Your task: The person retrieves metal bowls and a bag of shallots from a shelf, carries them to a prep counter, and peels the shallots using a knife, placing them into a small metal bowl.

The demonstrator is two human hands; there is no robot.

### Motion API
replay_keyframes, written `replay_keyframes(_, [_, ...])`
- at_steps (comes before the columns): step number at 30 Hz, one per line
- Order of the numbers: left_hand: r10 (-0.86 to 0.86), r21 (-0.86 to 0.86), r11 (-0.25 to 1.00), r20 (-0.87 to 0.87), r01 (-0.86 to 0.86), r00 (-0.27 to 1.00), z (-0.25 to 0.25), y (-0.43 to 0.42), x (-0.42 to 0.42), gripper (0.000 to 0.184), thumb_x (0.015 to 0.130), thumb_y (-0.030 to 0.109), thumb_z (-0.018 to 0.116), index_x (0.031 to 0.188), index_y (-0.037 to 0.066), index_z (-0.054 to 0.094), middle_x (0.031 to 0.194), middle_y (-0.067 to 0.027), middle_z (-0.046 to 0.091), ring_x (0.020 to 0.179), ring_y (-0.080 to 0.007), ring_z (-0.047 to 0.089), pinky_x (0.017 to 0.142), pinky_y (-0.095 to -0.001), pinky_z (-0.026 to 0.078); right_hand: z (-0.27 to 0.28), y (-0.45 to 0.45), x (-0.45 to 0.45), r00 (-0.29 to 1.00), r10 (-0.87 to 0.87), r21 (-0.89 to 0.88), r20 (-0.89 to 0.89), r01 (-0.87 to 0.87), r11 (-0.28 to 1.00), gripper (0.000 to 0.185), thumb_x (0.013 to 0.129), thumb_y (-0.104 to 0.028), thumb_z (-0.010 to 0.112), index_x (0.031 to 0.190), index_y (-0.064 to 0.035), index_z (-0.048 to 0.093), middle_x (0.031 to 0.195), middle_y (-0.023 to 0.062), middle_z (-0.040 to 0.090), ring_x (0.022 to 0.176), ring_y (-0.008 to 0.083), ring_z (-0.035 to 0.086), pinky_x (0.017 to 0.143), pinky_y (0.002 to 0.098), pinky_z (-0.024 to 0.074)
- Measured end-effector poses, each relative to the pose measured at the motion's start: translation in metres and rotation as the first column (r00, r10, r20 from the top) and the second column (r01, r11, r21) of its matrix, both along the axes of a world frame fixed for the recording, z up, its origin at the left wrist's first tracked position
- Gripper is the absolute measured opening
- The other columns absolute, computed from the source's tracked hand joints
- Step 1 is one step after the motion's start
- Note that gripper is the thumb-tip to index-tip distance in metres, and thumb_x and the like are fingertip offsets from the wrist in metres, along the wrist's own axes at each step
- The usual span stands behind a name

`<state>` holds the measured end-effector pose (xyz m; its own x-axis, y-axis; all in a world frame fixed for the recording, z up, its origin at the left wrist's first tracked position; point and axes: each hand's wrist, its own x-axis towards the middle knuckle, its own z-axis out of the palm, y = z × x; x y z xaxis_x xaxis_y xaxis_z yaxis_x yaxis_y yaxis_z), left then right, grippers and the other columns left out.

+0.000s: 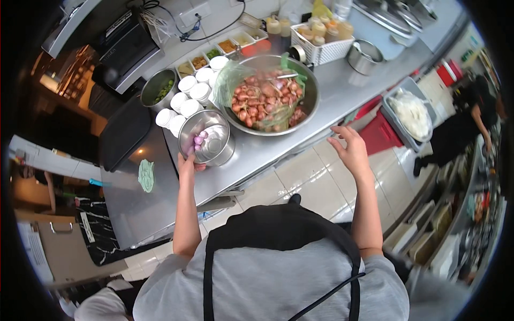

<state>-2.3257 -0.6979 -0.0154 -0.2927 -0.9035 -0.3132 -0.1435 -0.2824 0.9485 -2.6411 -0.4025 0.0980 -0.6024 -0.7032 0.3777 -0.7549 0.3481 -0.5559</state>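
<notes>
My left hand (pixel 188 163) grips the near side of a round steel pot (pixel 225 151) that sits tilted at the counter's edge. Inside the pot lie several peeled purple shallots (pixel 198 140). Just beyond it, a wide steel basin (pixel 312 101) holds a heap of unpeeled shallots (pixel 262 96) in a thin greenish plastic bag (pixel 229 80). A metal utensil (pixel 287 76), perhaps a knife, rests on the heap. Out to the right, my right hand (pixel 349 147) hovers in front of the counter with its fingers apart and nothing in them.
White lidded cups (pixel 199 92) crowd between the basin and a pot of green produce (pixel 162 88). Behind are condiment trays (pixel 213 53) and a white basket of bottles (pixel 326 51). A green cloth (pixel 146 175) lies at left. Another person (pixel 465 115) stands at right near a grey bin (pixel 409 115).
</notes>
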Motion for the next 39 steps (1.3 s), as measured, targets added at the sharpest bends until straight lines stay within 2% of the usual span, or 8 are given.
replay_keyframes(4, [0.225, -0.151, 0.970, 0.257, -0.191, 0.940, 0.026, 0.019, -0.018, 0.052, 0.079, 0.019, 0.058, 0.122, 0.001, 0.033, 0.086, -0.0146, 0.059, 0.067, -0.0210, 0.060, 0.057, -0.0294, 0.050, -0.021, -0.068, -0.060, 0.977, 0.212, 0.040, 0.029, -0.213, 0.976, 0.019, 0.072, -0.014, 0.063, 0.089, -0.0060, 0.061, 0.080, 0.0105, 0.057, 0.077, 0.0291, 0.054, 0.068, 0.0365, 0.0441])
replay_keyframes(6, [0.532, -0.831, 0.553, 0.415, 0.069, 0.738, 0.031, 0.025, -0.022, 0.047, 0.075, 0.018, 0.063, 0.117, 0.004, 0.045, 0.093, -0.0121, 0.059, 0.080, -0.0264, 0.057, 0.069, -0.0337, 0.046, -0.034, -0.106, -0.086, 0.943, 0.319, 0.005, -0.090, -0.320, 0.947, 0.014, 0.071, -0.012, 0.062, 0.083, -0.0060, 0.062, 0.078, 0.0100, 0.057, 0.075, 0.0288, 0.054, 0.067, 0.0369, 0.0440])
replay_keyframes(15, [-0.072, -0.763, 0.523, 0.404, 0.379, 0.912, 0.060, 0.021, -0.170, 0.013, 0.074, 0.008, 0.061, 0.084, 0.001, 0.063, 0.088, -0.0121, 0.062, 0.082, -0.0279, 0.056, 0.076, -0.0340, 0.042, -0.072, -0.232, -0.140, 0.875, 0.421, 0.219, -0.241, -0.373, 0.902, 0.015, 0.073, -0.011, 0.055, 0.086, -0.0101, 0.063, 0.084, 0.0075, 0.060, 0.081, 0.0274, 0.056, 0.071, 0.0381, 0.0448])
replay_keyframes(23, [-0.127, -0.807, 0.401, 0.420, 0.433, 0.899, 0.054, 0.010, -0.274, 0.020, 0.070, 0.009, 0.061, 0.089, 0.003, 0.062, 0.091, -0.0102, 0.060, 0.089, -0.0294, 0.050, 0.083, -0.0366, 0.039, -0.068, -0.256, -0.156, 0.785, 0.588, 0.490, -0.194, -0.442, 0.752, 0.025, 0.072, -0.010, 0.054, 0.096, -0.0124, 0.062, 0.098, 0.0070, 0.059, 0.090, 0.0274, 0.054, 0.079, 0.0387, 0.0439])
replay_keyframes(28, [-0.106, -0.737, 0.362, 0.575, 0.571, 0.811, 0.045, 0.010, -0.299, 0.023, 0.064, 0.004, 0.063, 0.087, 0.005, 0.064, 0.087, -0.0075, 0.060, 0.088, -0.0288, 0.049, 0.084, -0.0364, 0.039, -0.080, -0.280, -0.179, 0.733, 0.666, 0.628, 0.135, -0.584, 0.515, 0.029, 0.069, -0.012, 0.055, 0.098, -0.0074, 0.061, 0.100, 0.0121, 0.057, 0.093, 0.0303, 0.053, 0.083, 0.0387, 0.0418])
replay_keyframes(34, [0.026, -0.752, 0.535, 0.471, 0.386, 0.882, 0.055, 0.008, -0.300, 0.015, 0.065, -0.004, 0.060, 0.077, 0.002, 0.064, 0.074, -0.0100, 0.061, 0.075, -0.0233, 0.057, 0.068, -0.0321, 0.045, -0.042, -0.268, -0.189, 0.622, 0.761, 0.460, 0.183, -0.738, 0.493, 0.035, 0.068, -0.013, 0.058, 0.101, -0.0013, 0.057, 0.098, 0.0167, 0.050, 0.093, 0.0331, 0.052, 0.082, 0.0393, 0.0413])
replay_keyframes(37, [-0.128, -0.453, 0.851, 0.311, 0.265, 0.942, 0.071, 0.027, -0.291, 0.017, 0.069, -0.007, 0.057, 0.080, 0.002, 0.064, 0.076, -0.0096, 0.062, 0.074, -0.0171, 0.060, 0.061, -0.0266, 0.047, -0.027, -0.258, -0.205, 0.616, 0.768, 0.383, 0.178, -0.762, 0.523, 0.032, 0.068, -0.009, 0.056, 0.099, -0.0005, 0.054, 0.096, 0.0162, 0.048, 0.091, 0.0336, 0.052, 0.079, 0.0393, 0.0415])
replay_keyframes(39, [-0.217, -0.461, 0.800, 0.374, 0.384, 0.902, 0.084, 0.051, -0.290, 0.019, 0.067, -0.007, 0.058, 0.082, 0.003, 0.064, 0.081, -0.0093, 0.061, 0.078, -0.0180, 0.059, 0.066, -0.0277, 0.046, -0.027, -0.248, -0.218, 0.617, 0.779, 0.260, 0.106, -0.774, 0.578, 0.029, 0.067, -0.006, 0.056, 0.095, 0.0000, 0.049, 0.092, 0.0148, 0.051, 0.082, 0.0306, 0.054, 0.074, 0.0367, 0.0426])
